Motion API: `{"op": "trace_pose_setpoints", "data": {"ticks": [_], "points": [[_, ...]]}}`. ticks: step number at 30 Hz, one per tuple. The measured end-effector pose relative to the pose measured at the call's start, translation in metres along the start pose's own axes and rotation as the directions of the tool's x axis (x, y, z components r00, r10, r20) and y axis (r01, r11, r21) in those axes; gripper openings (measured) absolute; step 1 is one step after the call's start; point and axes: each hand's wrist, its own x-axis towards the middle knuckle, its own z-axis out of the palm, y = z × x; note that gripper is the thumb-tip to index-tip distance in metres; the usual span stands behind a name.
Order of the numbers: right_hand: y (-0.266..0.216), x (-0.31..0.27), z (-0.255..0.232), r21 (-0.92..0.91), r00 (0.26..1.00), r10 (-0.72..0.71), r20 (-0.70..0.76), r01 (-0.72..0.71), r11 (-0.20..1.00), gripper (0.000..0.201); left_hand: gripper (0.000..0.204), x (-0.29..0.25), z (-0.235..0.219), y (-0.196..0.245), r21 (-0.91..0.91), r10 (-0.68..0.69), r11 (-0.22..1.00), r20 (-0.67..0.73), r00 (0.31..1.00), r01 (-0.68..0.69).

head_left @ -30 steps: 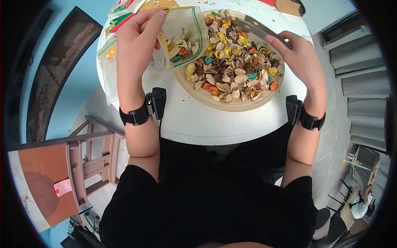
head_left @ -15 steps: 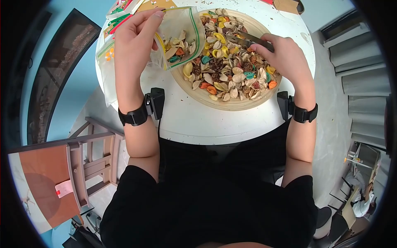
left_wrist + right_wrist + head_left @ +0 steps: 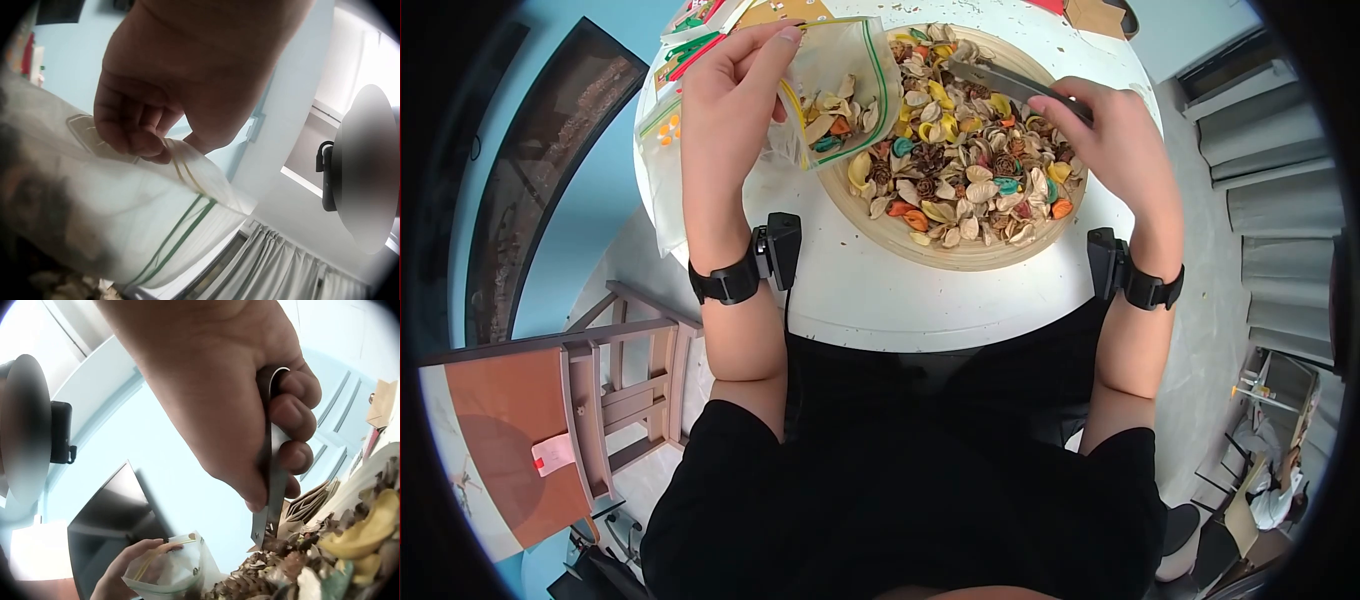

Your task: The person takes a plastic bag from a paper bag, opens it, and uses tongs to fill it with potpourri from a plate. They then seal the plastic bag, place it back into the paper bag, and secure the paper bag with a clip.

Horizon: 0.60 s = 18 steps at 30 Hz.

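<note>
The left hand (image 3: 735, 90) pinches the top edge of a clear zip bag (image 3: 825, 75), which holds some dried petals in its lower part. In the left wrist view the fingers of the left hand (image 3: 169, 81) grip the bag (image 3: 125, 206) beside its yellow and green seal lines. Metal tongs (image 3: 1020, 85) are in the right hand (image 3: 1125, 140), their tips at the petals in the upper part of a round woven tray (image 3: 950, 262). The right wrist view shows the fingers of the right hand (image 3: 250, 400) curled round the tongs (image 3: 273, 469), tips down at the potpourri (image 3: 269, 569).
The tray stands on a round white table (image 3: 870, 315). Another clear bag with orange marks (image 3: 668, 130) lies at the table's left, below red and green items (image 3: 690, 50). A cardboard piece (image 3: 1095, 18) is at the far right edge. A wooden chair (image 3: 635, 385) stands on the left.
From a second ago to half a second ago, the tongs moved down and left over the petals; since then the right hand has shifted slightly up and right. The left hand has hardly moved.
</note>
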Motion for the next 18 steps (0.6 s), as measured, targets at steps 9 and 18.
{"op": "trace_pose_setpoints", "data": {"ticks": [9, 18], "points": [[-0.046, -0.010, -0.020, 0.220, 0.985, -0.110, -0.133, 0.137, 0.966, 0.027, 0.028, 0.003, -0.005, -0.007, 0.054, 0.042, 0.998, 0.041, 0.998, -0.044], [-0.075, -0.004, 0.000, 0.278, 0.996, -0.080, -0.038, 0.087, 0.957, 0.036, 0.027, -0.004, -0.004, 0.002, 0.026, 0.018, 1.000, 0.001, 1.000, -0.018]]}}
